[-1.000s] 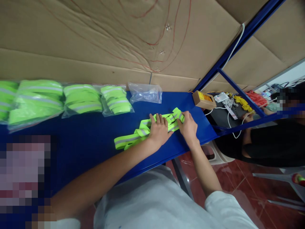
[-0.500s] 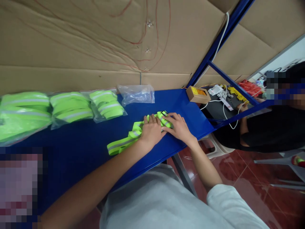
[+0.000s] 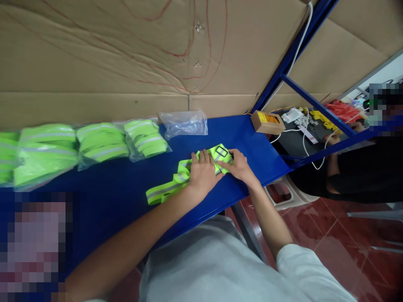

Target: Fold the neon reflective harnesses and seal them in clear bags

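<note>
A neon green strap (image 3: 162,191) with a grey reflective stripe lies in loose folds on the blue table (image 3: 103,205). My left hand (image 3: 203,172) rests palm down on the folded strap, its fingers laid flat. Just right of it, my right hand (image 3: 237,165) pinches the strap's right end between thumb and fingers. A dark rectangular buckle (image 3: 221,151) shows on top of the strap between the two hands. Part of the strap is hidden under my left hand.
Clear bags of green straps (image 3: 102,142) line the table's back left, beside an empty plastic bag (image 3: 185,124). A cardboard box (image 3: 267,122) sits at the back right. Past a blue frame post (image 3: 292,58), another person's hands (image 3: 332,140) are at a dark table.
The buckle, mostly covered before, now lies exposed on the strap. My right hand has shifted slightly right and holds the strap's end. The view has moved a little.
</note>
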Tool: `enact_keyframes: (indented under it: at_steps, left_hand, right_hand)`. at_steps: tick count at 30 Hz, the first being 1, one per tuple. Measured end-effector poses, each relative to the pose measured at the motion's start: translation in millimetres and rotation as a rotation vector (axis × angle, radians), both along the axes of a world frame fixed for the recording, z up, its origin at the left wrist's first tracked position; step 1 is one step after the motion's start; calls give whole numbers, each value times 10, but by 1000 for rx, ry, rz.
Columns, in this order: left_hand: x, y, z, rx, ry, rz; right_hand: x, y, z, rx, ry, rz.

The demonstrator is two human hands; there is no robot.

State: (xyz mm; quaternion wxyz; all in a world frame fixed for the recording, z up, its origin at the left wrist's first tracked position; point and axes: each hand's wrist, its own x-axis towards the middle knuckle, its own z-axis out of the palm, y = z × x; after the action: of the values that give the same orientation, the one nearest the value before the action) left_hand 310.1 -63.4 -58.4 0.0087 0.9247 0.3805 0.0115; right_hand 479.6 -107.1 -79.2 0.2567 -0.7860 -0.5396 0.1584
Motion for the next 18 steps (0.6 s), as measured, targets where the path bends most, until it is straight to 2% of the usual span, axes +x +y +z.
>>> enact_keyframes:
  at_steps: [5, 10, 14, 18]
  left_hand:
    - [-18, -20, 28, 33, 91, 47]
    - [-41, -47, 46, 37, -2, 8]
    - [-56, -36, 68, 22, -56, -11]
    - [-123, 66, 114, 11, -133, -67]
  right_hand:
    - [13, 16, 33, 48, 274, -13]
    - [91, 6, -25, 139, 380, -69]
    - [113, -8, -47, 149, 394, -109]
    - [100, -14, -52, 127, 370, -141]
